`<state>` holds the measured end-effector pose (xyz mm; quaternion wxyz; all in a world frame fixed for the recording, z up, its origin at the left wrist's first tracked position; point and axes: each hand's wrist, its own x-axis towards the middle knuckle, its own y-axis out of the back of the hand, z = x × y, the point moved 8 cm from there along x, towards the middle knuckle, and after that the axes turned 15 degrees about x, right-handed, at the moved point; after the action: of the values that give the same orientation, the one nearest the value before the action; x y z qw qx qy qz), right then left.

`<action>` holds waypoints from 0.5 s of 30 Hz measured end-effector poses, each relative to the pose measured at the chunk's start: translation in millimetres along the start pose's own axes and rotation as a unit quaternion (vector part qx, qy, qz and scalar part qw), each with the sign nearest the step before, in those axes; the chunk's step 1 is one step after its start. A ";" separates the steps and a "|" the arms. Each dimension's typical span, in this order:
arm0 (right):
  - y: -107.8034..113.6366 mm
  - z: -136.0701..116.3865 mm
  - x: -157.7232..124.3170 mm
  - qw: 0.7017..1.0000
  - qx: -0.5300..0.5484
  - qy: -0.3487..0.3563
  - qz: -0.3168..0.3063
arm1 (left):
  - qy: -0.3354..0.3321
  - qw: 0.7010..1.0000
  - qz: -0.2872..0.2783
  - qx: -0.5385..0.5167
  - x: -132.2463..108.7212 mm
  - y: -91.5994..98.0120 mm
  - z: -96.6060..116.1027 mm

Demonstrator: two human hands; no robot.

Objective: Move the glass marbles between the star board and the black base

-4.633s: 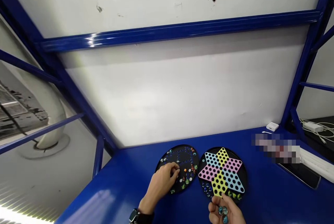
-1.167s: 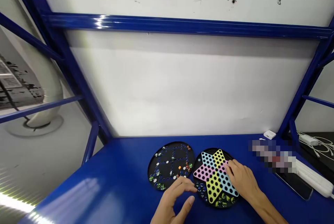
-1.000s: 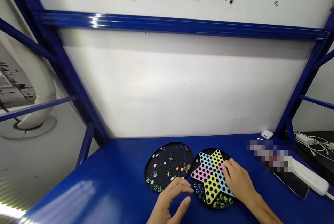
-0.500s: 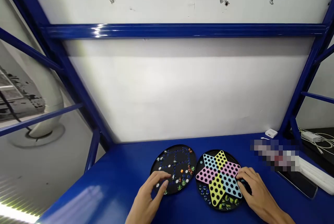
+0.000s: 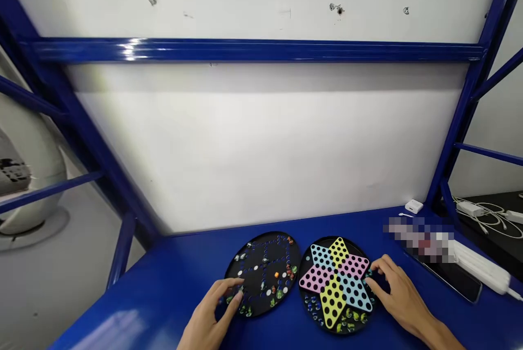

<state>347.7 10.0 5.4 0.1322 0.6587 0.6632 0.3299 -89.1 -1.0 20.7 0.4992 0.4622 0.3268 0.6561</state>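
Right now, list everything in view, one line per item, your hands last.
blue table: 1, glossy blue, under the boards
round holed board: 1, black, left of centre on the table
star board: 1, black with yellow, pink and pale blue points, right of the round board
marbles: many, too many to count, mixed colours, on both boards
orange piece: 1, orange, on the round board
phone: 1, dark, right side of the table
power strip: 1, white, beside the phone
metal frame: 1, blue, before the white wall
left hand: 1, at the round board's near edge
right hand: 1, at the star board's right edge
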 end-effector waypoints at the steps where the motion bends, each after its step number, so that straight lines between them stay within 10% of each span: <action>1: 1.3 1.5 -3.6 1.000 -0.001 0.002 0.001 | -0.001 1.000 -0.001 -0.003 -0.6 -0.6 1.1; 7: 0.8 4.2 -9.7 0.998 0.036 0.017 -0.049 | -0.008 1.000 -0.002 0.008 -2.2 3.8 12.4; 15: 4.9 1.6 72.1 0.995 0.092 -0.028 0.023 | 0.023 0.998 0.010 0.064 -2.4 7.6 2.8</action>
<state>345.5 79.3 25.9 0.0820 0.6921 0.6715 0.2517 -89.0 -5.6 27.7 0.4545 0.4807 0.3749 0.6495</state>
